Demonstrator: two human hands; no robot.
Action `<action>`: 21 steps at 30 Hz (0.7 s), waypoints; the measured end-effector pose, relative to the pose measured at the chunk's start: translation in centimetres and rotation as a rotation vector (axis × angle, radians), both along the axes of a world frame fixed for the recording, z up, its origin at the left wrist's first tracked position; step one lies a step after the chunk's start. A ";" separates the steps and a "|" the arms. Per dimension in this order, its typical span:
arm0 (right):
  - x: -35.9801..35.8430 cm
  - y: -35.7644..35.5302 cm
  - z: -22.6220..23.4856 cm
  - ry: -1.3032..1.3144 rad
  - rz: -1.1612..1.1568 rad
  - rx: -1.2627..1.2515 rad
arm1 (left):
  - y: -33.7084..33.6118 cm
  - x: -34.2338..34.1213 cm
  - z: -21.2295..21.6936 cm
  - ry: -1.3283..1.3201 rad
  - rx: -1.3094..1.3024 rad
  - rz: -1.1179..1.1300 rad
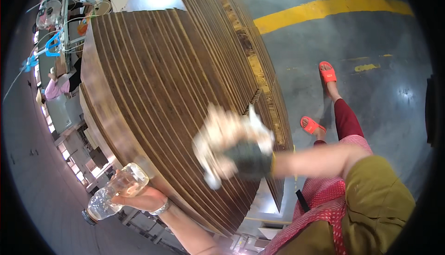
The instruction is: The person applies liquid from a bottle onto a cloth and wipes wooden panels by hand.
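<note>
My left hand (141, 199), a bracelet at its wrist, is closed around a clear plastic bottle (116, 190) with a dark cap. The bottle is tilted, its cap end pointing to the lower left. My right hand (222, 134) is smeared by motion over the stack of boards. A dark band (252, 159) covers its wrist. Whitish cloth (262, 127) sticks out on both sides of the closed fingers; the blur hides its exact shape. Beneath both hands stands a large stack of brown boards (162, 69) with ridged, layered edges.
Grey floor (371, 88) with a yellow painted line (324, 12) lies to the right of the stack. My feet in red sandals (328, 73) stand there. Another person in pink (58, 88) is at the far left, near a metal frame (67, 18) with cables and a blue fitting (53, 44).
</note>
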State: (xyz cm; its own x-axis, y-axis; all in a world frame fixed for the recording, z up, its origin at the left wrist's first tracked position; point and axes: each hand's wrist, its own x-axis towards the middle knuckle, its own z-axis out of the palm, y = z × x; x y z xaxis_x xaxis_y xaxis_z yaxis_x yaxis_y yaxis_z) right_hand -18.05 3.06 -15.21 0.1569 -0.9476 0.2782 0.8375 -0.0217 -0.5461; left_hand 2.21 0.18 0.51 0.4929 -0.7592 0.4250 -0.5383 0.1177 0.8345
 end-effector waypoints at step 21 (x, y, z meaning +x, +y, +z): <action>7.8 21.9 -5.3 -0.450 0.183 0.383 | -0.8 -0.3 0.3 0.050 -0.049 -0.268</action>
